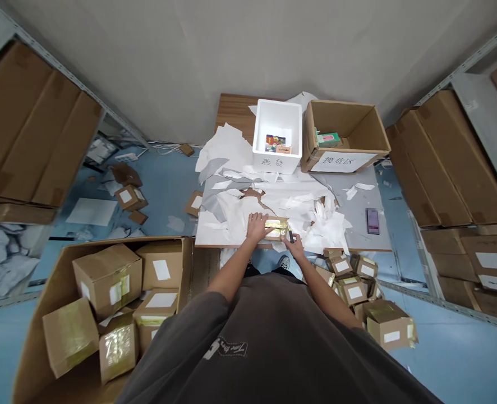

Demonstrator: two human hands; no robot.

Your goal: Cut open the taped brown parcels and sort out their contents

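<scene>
Left hand [256, 226] holding taped box [279, 223] between hands; right hand [294, 246] gripping black tool [291, 236].

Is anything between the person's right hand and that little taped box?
Only the slim dark tool that the right hand holds at the right end of the small taped box; nothing else visible. The left hand is at its left end.

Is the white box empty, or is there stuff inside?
There's stuff inside: the white box is open on top, and small colourful packs show at its bottom.
</scene>
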